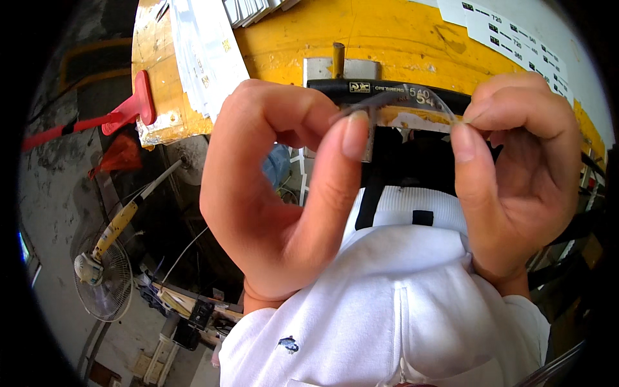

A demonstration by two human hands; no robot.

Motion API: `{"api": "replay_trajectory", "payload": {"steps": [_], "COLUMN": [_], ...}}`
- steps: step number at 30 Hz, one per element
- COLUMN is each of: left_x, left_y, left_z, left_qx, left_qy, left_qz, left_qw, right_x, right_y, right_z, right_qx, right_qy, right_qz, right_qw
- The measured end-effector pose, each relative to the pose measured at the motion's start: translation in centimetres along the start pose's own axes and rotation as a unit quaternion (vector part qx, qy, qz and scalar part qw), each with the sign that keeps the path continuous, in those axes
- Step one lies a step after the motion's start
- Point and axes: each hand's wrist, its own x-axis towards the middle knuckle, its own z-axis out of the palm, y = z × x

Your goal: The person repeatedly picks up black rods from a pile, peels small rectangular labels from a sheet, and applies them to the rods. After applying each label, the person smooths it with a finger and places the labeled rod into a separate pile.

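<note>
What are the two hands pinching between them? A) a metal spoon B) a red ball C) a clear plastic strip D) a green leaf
C: the left hand and the right hand each pinch one end of a thin, see-through strip, held up in front of the yellow bench.

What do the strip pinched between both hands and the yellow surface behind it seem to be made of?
The strip looks like thin clear plastic film, glossy and flexible: it bows between the left hand and the right hand, and the background shows through it. The yellow surface seems to be painted metal or wood, matte and worn, with chipped, stained patches; which of the two cannot be told.
</note>
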Motion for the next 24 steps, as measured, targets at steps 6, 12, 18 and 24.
{"api": "replay_trajectory", "payload": {"steps": [6,12,18,24], "left_x": [0.5,0.5,0.7,1.2], "left_y": [-0.2,-0.3,-0.2,-0.3], "left_z": [-0.4,-0.5,-0.2,0.0], "left_qx": [0.012,-0.029,0.026,0.045], "left_qy": [-0.042,-0.043,-0.05,-0.036], "left_qz": [0.04,0.032,0.018,0.018], "left_qw": [0.998,0.998,0.998,0.998], "right_x": [0.5,0.5,0.2,0.6], "right_y": [-0.5,-0.3,-0.1,0.3], "right_z": [1.0,0.4,0.5,1.2], "right_qx": [-0.006,0.015,0.096,0.123], "right_qy": [0.053,0.02,0.03,0.053], "right_qz": [0.081,0.095,0.053,0.036], "right_qw": [0.995,0.995,0.994,0.99]}}
